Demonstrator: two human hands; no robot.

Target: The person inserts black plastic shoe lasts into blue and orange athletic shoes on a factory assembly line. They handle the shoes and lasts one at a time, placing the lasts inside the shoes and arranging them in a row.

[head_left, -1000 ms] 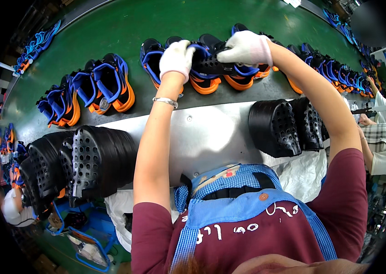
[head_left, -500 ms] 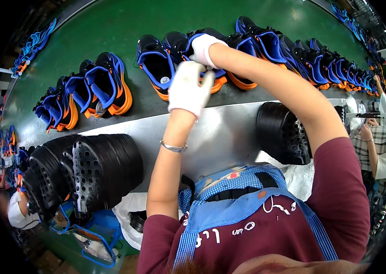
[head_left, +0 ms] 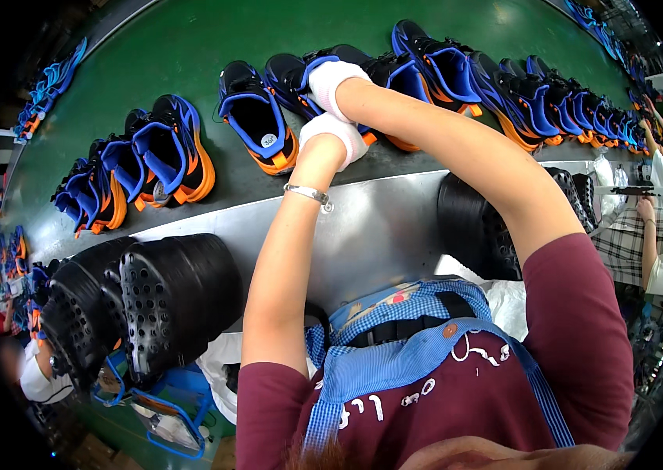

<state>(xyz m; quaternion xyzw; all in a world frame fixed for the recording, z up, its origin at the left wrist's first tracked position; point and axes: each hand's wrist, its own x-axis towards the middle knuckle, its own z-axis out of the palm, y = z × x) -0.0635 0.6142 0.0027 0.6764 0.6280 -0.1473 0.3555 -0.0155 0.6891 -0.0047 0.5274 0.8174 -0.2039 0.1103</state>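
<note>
The shoe (head_left: 288,81) by the hands (head_left: 335,84) is black with blue edging. It lies on the green desk (head_left: 159,63), toe toward the far side; the gloves cover much of it, hiding its opening.

A narrow lane parts the right-hand sneaker row (head_left: 451,69) from the left-hand sneaker group (head_left: 161,149); beyond both, the green worktop (head_left: 155,48) gives wide passage. The metal ledge (head_left: 382,231) offers room between stacks of black perforated shells (head_left: 194,290), though the left forearm (head_left: 284,254) crosses it.
</note>
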